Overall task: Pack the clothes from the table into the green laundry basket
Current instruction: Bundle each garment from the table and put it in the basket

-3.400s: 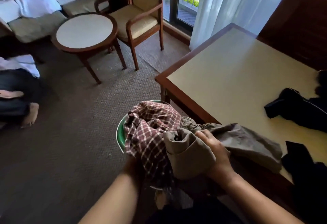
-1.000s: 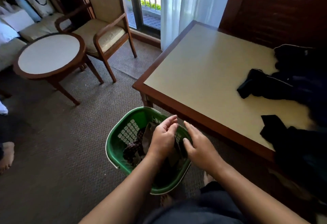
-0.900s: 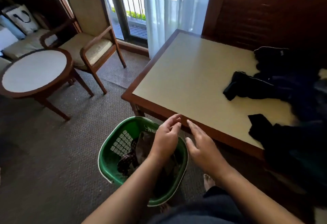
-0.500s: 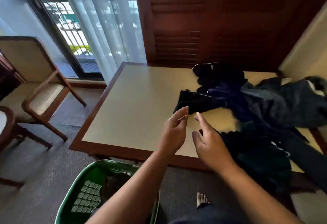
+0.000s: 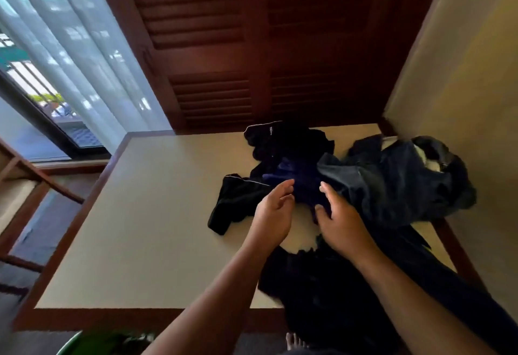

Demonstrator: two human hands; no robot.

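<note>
A heap of dark clothes lies on the right half of the cream-topped table (image 5: 145, 228). In it are black shorts with white piping (image 5: 238, 200), a dark purple garment (image 5: 297, 175), a blue-grey garment (image 5: 392, 181) and a black piece (image 5: 322, 284) hanging over the near edge. My left hand (image 5: 273, 211) hovers open above the shorts' right end. My right hand (image 5: 340, 220) is open too, fingers spread, just over the purple garment and the blue-grey one. Neither hand holds cloth. Only a sliver of the green laundry basket (image 5: 73, 346) shows at the bottom left.
Dark wooden louvred doors (image 5: 238, 46) stand behind the table. A cream wall (image 5: 462, 74) closes the right side. White curtains (image 5: 70, 60) and a glass door are at the left, with a wooden chair (image 5: 25, 186) below them. A bare foot (image 5: 293, 342) shows under the table edge.
The view has swung up from the basket to the table. Both hands rose from the basket, empty, and moved forward over the table to the dark clothes pile.
</note>
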